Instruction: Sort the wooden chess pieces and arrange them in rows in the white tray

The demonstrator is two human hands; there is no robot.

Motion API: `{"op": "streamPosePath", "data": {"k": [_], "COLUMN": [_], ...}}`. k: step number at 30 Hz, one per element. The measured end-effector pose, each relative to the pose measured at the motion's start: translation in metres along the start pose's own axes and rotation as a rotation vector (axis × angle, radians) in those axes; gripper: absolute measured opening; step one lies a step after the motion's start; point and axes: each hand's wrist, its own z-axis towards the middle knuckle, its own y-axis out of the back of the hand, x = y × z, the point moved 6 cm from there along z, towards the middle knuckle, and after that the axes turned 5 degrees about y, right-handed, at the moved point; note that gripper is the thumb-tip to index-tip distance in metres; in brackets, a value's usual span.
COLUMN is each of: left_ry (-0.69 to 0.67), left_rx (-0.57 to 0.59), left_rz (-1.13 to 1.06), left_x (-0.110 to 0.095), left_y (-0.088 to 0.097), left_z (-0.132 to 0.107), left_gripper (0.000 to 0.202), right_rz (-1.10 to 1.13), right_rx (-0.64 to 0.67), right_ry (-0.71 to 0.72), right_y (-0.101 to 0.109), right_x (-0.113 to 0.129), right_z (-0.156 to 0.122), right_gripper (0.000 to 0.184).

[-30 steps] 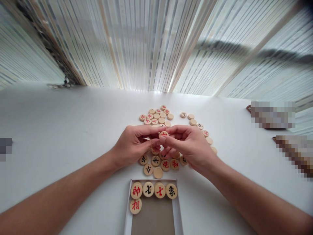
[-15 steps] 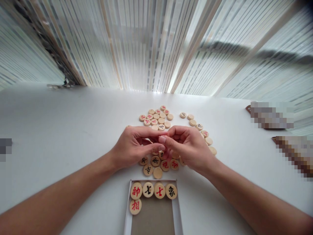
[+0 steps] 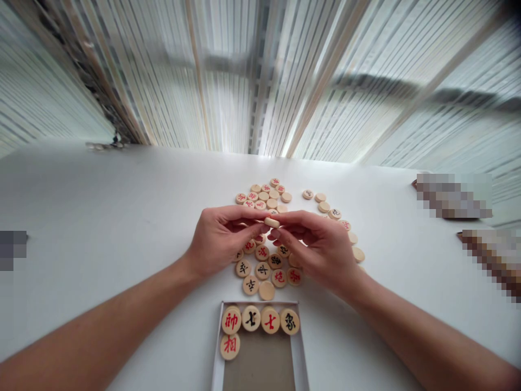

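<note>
A pale wooden xiangqi piece [image 3: 272,222] is pinched between the fingertips of both hands, its rim facing me and its marking out of sight. My left hand [image 3: 223,236] grips it from the left, my right hand [image 3: 321,241] from the right. Below and behind the hands lie several more xiangqi pieces [image 3: 262,270], some with red or black characters, others blank side up. Nearer to me stands an open box [image 3: 300,353]. Along its far wall sits a row of pieces [image 3: 251,319], with one red-marked piece [image 3: 230,346] beneath the leftmost.
Everything rests on a white table [image 3: 122,217]. A curved line of pieces [image 3: 324,207] runs behind my right hand. Two blurred-out objects [image 3: 451,198] lie at the right, and another dark one [image 3: 12,250] at the left edge. String curtains [image 3: 228,81] hang along the far side.
The held piece has come into view between my fingertips, which were covering it before. My hands have drawn slightly apart. The whole scene has shifted a little right and down in view.
</note>
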Motion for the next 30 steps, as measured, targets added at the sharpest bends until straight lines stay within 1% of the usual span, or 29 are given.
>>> {"op": "streamPosePath", "data": {"k": [4, 7, 13, 18, 23, 26, 30], "left_ry": [-0.058, -0.098, -0.118, -0.098, -0.048, -0.007, 0.037], "left_rx": [-0.021, -0.017, -0.010, -0.020, -0.014, -0.015, -0.007], "left_rz": [0.039, 0.076, 0.089, 0.088, 0.081, 0.051, 0.016], "left_x": [-0.005, -0.008, -0.008, -0.007, -0.005, -0.001, 0.004], "left_y": [0.000, 0.000, 0.001, 0.002, 0.001, 0.001, 0.001], "left_z": [-0.001, -0.002, -0.003, -0.003, -0.004, -0.004, -0.003], "left_gripper": [0.022, 0.023, 0.025, 0.021, 0.020, 0.024, 0.034], "right_rz": [-0.061, -0.063, -0.066, -0.047, 0.002, 0.097, 0.274], "right_rx": [-0.005, -0.009, -0.039, -0.049, -0.052, -0.075, -0.073], "right_ry": [0.081, 0.112, 0.119, 0.113, 0.057, -0.045, -0.195], "right_y": [0.002, 0.003, 0.003, 0.003, 0.003, 0.003, 0.002], "right_x": [0.008, 0.010, 0.013, 0.013, 0.011, 0.007, -0.002], "right_z": [0.003, 0.005, 0.004, 0.004, 0.004, 0.006, 0.008], "right_gripper": [0.022, 0.022, 0.018, 0.014, 0.012, 0.015, 0.024]}}
